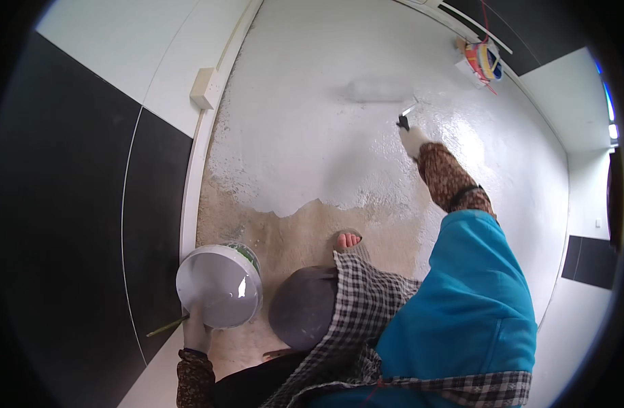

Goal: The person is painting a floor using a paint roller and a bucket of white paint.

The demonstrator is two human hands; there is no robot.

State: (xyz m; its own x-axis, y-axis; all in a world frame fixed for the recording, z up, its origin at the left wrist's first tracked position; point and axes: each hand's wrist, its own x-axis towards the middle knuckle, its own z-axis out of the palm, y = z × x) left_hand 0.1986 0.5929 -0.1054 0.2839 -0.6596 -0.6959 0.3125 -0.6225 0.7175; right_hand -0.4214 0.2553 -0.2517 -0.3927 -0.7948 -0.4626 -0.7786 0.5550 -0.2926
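Note:
My right hand (412, 141), in a pale glove, is closed round the dark handle of a paint roller (381, 90). The roller's sleeve lies against the freshly coated grey floor ahead and looks smeared by motion. At the near left stands a white bucket (248, 254) holding light grey paint. My left hand (197, 329), also gloved, grips the bucket's near left rim, its fingers reaching over the inside. A thin green stick (167, 326) pokes out beside that hand; whether the hand touches it I cannot tell.
Wet grey coating (291, 136) covers the far floor; bare brownish floor (284, 238) lies around my foot (348, 240). A black and white tiled wall (67, 170) runs along the left, with a boxy outlet (206, 88). Colourful containers (485, 61) stand at the far right.

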